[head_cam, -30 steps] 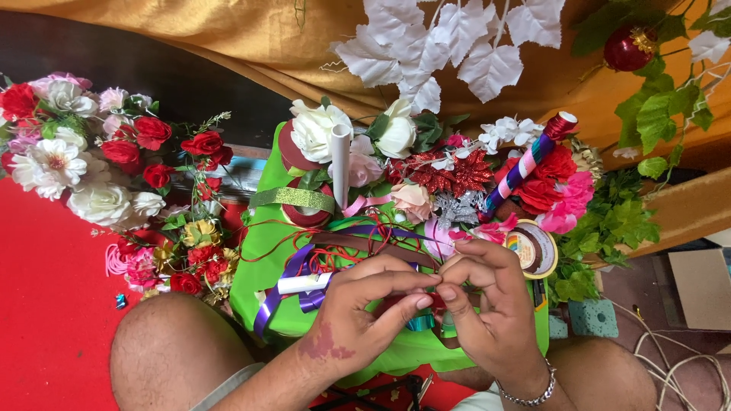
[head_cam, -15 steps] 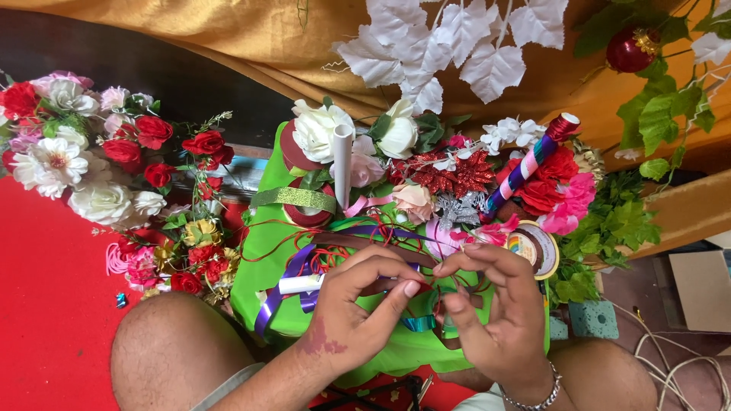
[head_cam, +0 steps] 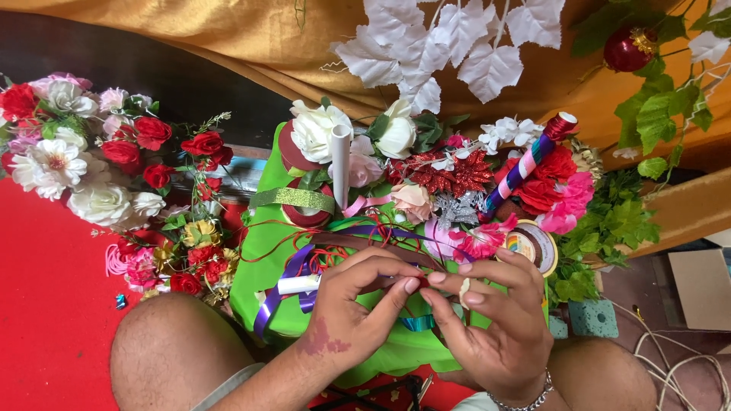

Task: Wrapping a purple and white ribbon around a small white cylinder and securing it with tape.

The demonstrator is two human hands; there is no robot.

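Far left: a heap of artificial flowers [head_cam: 84, 164], red, white and pink, lies on the red floor [head_cam: 46, 304] at the left of the frame.
Centre: a green bag [head_cam: 263, 266] spread over the person's lap serves as the surface, piled with ribbons and blooms.
Left hand [head_cam: 354, 312]: grip nearly closed, thumb and forefinger pinched on a small red piece [head_cam: 421, 282]; what exactly it is I cannot tell.
Relation: the red piece sits between both hands at lower centre, just right of the left fingertips and just left of the right ones; too little shows to give its long axis, and neither hand is clearly nearer.
Right hand [head_cam: 495, 327]: fingertips bunched against the same piece, a pale scrap [head_cam: 464, 292] tucked between the fingers.
Right: a striped wrapped stick [head_cam: 525, 164] slants to upper right above a ribbon spool [head_cam: 533, 245].
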